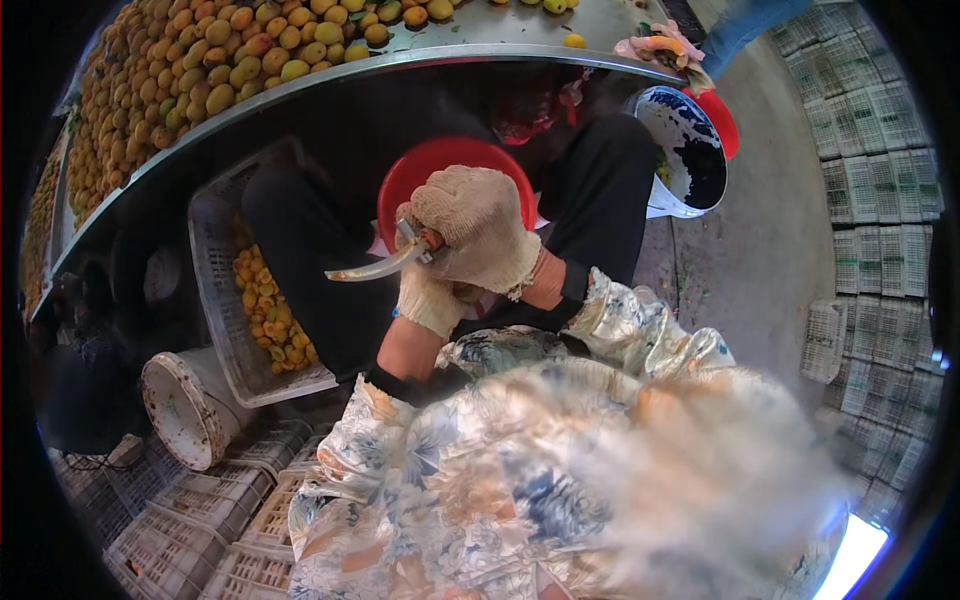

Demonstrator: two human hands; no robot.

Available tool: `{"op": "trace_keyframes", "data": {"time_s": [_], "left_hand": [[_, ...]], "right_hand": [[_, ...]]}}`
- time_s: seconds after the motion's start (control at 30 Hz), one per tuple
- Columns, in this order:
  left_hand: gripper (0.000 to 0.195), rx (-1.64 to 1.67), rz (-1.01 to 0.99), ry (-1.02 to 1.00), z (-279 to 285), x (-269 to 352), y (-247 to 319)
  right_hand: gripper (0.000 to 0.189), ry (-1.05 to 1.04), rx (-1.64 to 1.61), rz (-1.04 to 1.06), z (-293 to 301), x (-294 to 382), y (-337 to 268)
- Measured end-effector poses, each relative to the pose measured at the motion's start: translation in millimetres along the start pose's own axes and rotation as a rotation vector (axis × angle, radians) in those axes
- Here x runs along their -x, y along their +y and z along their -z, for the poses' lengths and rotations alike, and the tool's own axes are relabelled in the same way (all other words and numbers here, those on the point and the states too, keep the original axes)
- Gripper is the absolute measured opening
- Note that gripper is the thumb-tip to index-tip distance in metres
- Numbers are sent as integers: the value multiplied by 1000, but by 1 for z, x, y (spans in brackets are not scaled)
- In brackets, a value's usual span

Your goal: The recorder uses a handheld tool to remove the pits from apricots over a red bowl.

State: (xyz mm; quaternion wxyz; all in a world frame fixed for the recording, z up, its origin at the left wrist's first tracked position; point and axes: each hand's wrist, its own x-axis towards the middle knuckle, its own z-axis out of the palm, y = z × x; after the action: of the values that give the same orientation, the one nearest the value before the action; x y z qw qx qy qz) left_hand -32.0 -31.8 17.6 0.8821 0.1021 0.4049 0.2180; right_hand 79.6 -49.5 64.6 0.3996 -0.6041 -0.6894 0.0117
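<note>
My right hand (pixel 476 225), in a cream knitted glove, is closed around a curved-blade metal tool (pixel 371 268) with a short crosspiece and an orange-brown part by the fingers. The blade points left. My left hand (pixel 431 300), gloved alike, is tucked under and against the right one; its fingers are mostly hidden, so what it holds cannot be told. Both hands are over the near side of a red plastic basin (pixel 403 172) between the knees, whose inside is largely covered. Left of the left knee, halved or opened orange fruit (pixel 274 307) lie in a grey plastic crate (pixel 214 300).
A metal-edged table (pixel 480 54) ahead bears piled yellow-orange fruit (pixel 217 67). A pink cloth (pixel 664 49) hangs at its corner, above a stained bucket (pixel 686 154). At left are a dirty white bucket (pixel 184 409) and crates (pixel 187 517); stacked crates (pixel 874 262) line the right.
</note>
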Motion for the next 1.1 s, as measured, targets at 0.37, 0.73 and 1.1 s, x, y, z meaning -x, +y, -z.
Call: {"op": "trace_keyframes", "data": {"time_s": [0.37, 0.73, 1.1], "left_hand": [[53, -135, 19, -42, 19, -22, 6], [40, 16, -297, -323, -10, 12, 32], [69, -43, -525, -671, 3, 16, 45]], "right_hand": [[13, 33, -192, -97, -21, -2, 20], [28, 351, -679, -643, 3, -18, 0], [18, -216, -702, -772, 33, 24, -31]]}}
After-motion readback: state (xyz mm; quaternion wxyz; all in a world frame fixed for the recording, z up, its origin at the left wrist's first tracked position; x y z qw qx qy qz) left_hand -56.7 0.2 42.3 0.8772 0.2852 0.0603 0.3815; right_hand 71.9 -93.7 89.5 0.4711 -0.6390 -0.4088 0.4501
